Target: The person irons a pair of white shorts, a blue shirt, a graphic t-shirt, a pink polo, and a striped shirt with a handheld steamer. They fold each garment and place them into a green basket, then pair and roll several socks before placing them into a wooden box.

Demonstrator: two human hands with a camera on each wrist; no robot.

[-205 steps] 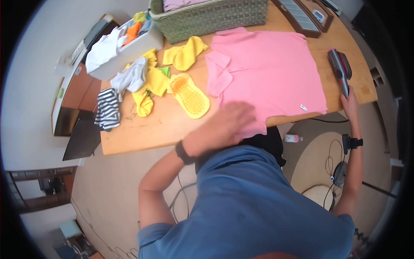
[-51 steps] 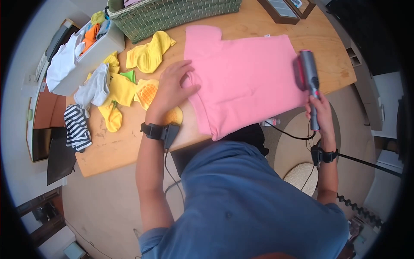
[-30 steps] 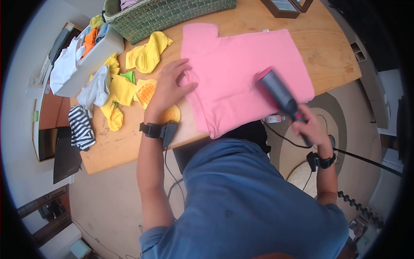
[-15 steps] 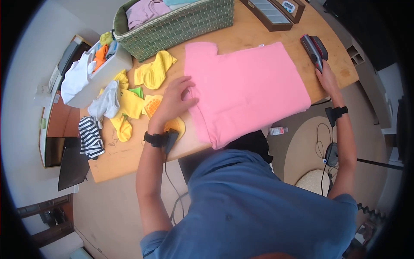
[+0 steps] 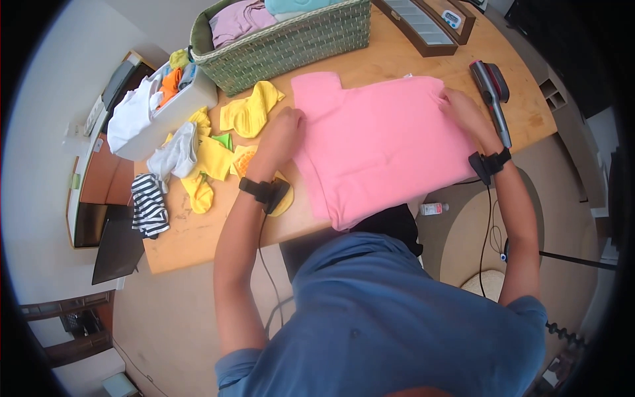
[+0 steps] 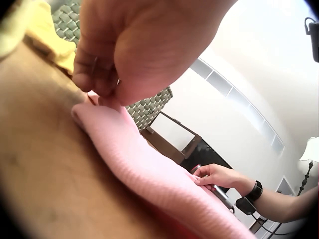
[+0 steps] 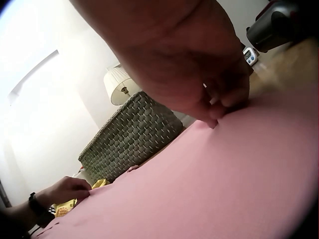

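A folded pink polo shirt (image 5: 387, 142) lies on the wooden table (image 5: 264, 228). My left hand (image 5: 281, 139) pinches its left edge near the short sleeve; in the left wrist view, thumb and fingers close on a raised fold of the pink cloth (image 6: 134, 159). On the opposite side my right hand (image 5: 466, 114) pinches the far right part of the shirt, drawing small creases. In the right wrist view, the fingertips (image 7: 214, 119) grip the fabric from above. A grey-and-red handheld steamer (image 5: 491, 96) rests on the table just right of this hand.
Yellow socks (image 5: 251, 109), a grey garment (image 5: 175, 152) and a striped cloth (image 5: 150, 205) lie at the left. Behind them stand a white bin (image 5: 192, 99) of clothes and a green woven basket (image 5: 284, 53). A compartmented box (image 5: 420, 30) sits at the back right.
The shirt, spread wider earlier, is now folded over. My right hand passed the steamer across it, set it down at the right, then took the shirt's right side. My left fingers have closed on the left edge.
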